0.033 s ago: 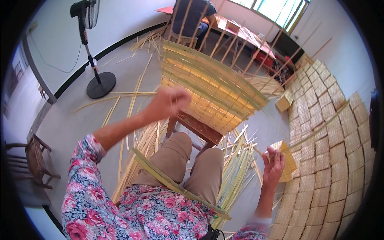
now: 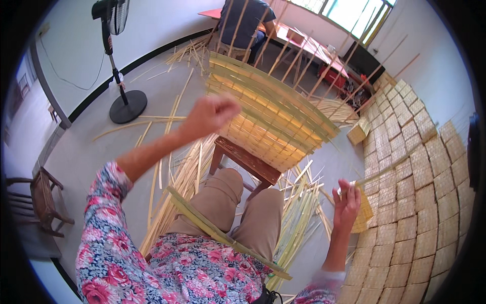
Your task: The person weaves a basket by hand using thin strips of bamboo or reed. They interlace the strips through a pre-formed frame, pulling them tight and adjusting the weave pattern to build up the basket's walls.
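Note:
Ahead of my knees, a partly woven bamboo panel [image 2: 271, 109] leans upright on a brown wooden stool [image 2: 245, 159], its bare uprights fanning out above the weave. My left hand [image 2: 215, 114] is curled closed in front of the panel's left side; whatever its fingers may hold is hidden. Out to the right, my right hand [image 2: 347, 202] pinches a long, thin bamboo strip [image 2: 392, 168] that slants up to the right. Behind that hand shows a yellow woven piece [image 2: 363, 215]. Another greenish bamboo strip [image 2: 217, 233] lies across my lap.
Stacked woven boxes [image 2: 400, 197] line the right side. Loose bamboo strips [image 2: 298, 218] litter the floor around the stool. A black standing fan [image 2: 126, 104] is at back left, a wooden chair [image 2: 48, 202] at far left. Another person [image 2: 243, 25] sits at a red-topped table [image 2: 324, 53].
My left hand has shifted slightly up and left. The strip in my right hand has swung, its far end now lower and nearer. The woven panel looks unmoved.

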Demonstrator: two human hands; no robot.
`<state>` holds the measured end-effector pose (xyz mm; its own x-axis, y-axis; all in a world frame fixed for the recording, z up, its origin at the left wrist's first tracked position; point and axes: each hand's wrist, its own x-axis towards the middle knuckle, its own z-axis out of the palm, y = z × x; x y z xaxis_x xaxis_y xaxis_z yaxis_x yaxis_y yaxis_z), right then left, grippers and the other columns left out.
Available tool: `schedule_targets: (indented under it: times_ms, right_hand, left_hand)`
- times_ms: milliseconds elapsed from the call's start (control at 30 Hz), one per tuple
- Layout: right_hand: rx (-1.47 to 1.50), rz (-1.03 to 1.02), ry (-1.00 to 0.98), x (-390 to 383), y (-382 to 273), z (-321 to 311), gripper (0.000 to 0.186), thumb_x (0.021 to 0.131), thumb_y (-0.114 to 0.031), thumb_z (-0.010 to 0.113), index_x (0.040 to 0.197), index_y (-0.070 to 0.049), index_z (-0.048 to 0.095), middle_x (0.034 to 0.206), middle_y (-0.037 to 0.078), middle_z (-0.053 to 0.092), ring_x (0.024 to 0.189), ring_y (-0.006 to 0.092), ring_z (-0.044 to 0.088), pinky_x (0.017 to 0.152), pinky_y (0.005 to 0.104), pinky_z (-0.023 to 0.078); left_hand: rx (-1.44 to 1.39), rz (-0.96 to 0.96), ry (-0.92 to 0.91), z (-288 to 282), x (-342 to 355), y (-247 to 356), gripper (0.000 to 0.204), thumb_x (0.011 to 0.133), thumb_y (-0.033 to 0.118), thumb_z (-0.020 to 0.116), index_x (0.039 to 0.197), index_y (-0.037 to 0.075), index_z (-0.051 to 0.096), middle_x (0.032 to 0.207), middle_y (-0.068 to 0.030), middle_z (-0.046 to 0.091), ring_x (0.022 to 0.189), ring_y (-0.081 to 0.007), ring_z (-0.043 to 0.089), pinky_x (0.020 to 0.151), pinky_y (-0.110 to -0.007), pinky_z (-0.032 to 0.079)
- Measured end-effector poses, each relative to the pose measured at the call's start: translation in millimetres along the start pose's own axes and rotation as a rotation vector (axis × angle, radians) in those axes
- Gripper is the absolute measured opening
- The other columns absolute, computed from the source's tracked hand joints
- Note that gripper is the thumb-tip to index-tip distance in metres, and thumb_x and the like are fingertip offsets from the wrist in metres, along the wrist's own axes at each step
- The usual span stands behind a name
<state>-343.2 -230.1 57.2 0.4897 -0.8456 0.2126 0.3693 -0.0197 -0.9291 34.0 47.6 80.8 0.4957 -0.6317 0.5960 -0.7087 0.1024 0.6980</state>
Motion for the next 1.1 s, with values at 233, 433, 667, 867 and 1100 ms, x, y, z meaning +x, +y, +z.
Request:
schedule_targets:
  times_ms: [233, 433, 667, 867, 1100]
  right_hand:
    - [0.007, -0.053, -0.121, 91.4, -11.7, 83.6, 0.008, 0.101, -0.015, 0.061, 0.107, -0.009, 0.061, 0.132, 0.007, 0.061, 0.122, 0.0183, 0.059, 0.093, 0.0456, 0.058]
    - [-0.201, -0.088, -0.237, 106.2, -3.3, 108.3, 0.004, 0.1, -0.014, 0.064, 0.1, -0.012, 0.061, 0.114, 0.003, 0.07, 0.1, 0.011, 0.066, 0.089, 0.0357, 0.058]
    - [-0.185, -0.159, -0.17, 92.8, -12.3, 132.6, 0.013, 0.1, -0.015, 0.064, 0.089, -0.009, 0.063, 0.087, -0.002, 0.064, 0.08, 0.0058, 0.061, 0.075, 0.0257, 0.054]
    - [-0.239, -0.168, -0.091, 92.9, -4.9, 150.2, 0.013, 0.096, -0.015, 0.068, 0.088, -0.007, 0.061, 0.083, -0.003, 0.059, 0.072, 0.0049, 0.052, 0.068, 0.0235, 0.047]
    - [-0.275, -0.113, -0.136, 105.1, -0.8, 125.3, 0.007, 0.1, -0.014, 0.061, 0.098, -0.007, 0.064, 0.101, 0.001, 0.068, 0.089, 0.009, 0.064, 0.082, 0.0293, 0.057]
  left_hand:
    - [0.334, -0.085, 0.18, -65.5, 114.1, 2.4, 0.054, 0.092, 0.021, 0.072, 0.136, -0.005, 0.054, 0.118, -0.0184, 0.069, 0.101, -0.0222, 0.067, 0.089, -0.034, 0.053]
    - [0.023, 0.213, 0.293, -73.6, 145.3, 20.7, 0.079, 0.088, 0.034, 0.077, 0.15, 0.002, 0.041, 0.132, -0.0239, 0.061, 0.11, -0.0299, 0.067, 0.097, -0.038, 0.053]
    - [0.337, 0.237, -0.025, -58.9, 155.4, 54.6, 0.061, 0.09, 0.036, 0.075, 0.138, 0.004, 0.056, 0.122, -0.0191, 0.067, 0.104, -0.0277, 0.068, 0.088, -0.038, 0.056]
    - [0.213, 0.159, -0.129, -79.4, 157.2, 123.1, 0.027, 0.089, 0.023, 0.075, 0.099, -0.002, 0.072, 0.087, -0.0096, 0.072, 0.077, -0.0173, 0.066, 0.071, -0.032, 0.053]
    - [0.273, 0.087, -0.298, -52.2, 172.6, 77.8, 0.043, 0.088, 0.029, 0.076, 0.116, -0.003, 0.068, 0.096, -0.013, 0.072, 0.083, -0.0177, 0.067, 0.073, -0.034, 0.052]
